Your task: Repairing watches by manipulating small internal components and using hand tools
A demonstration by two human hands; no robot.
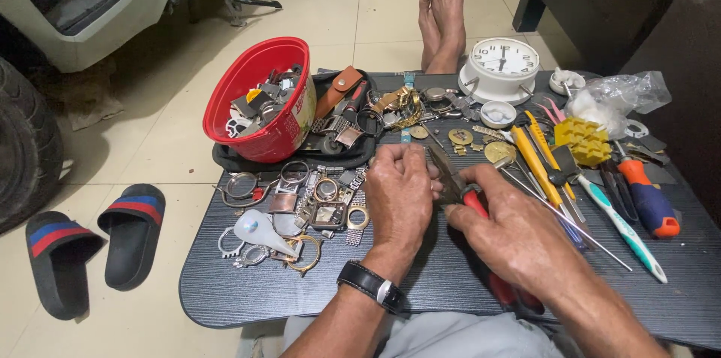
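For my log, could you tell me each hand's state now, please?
Left hand: closed; what it pinches is hidden.
Right hand: closed on red-handled pliers.

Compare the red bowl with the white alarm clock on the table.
The red bowl is tipped on its side, its mouth turned toward the camera, and heaped with watch parts; the white alarm clock stands face up and holds nothing. The bowl sits at the table's far left, resting on a black pouch; the clock sits far right of centre, directly on the tabletop. Both are round and lie beyond either hand.
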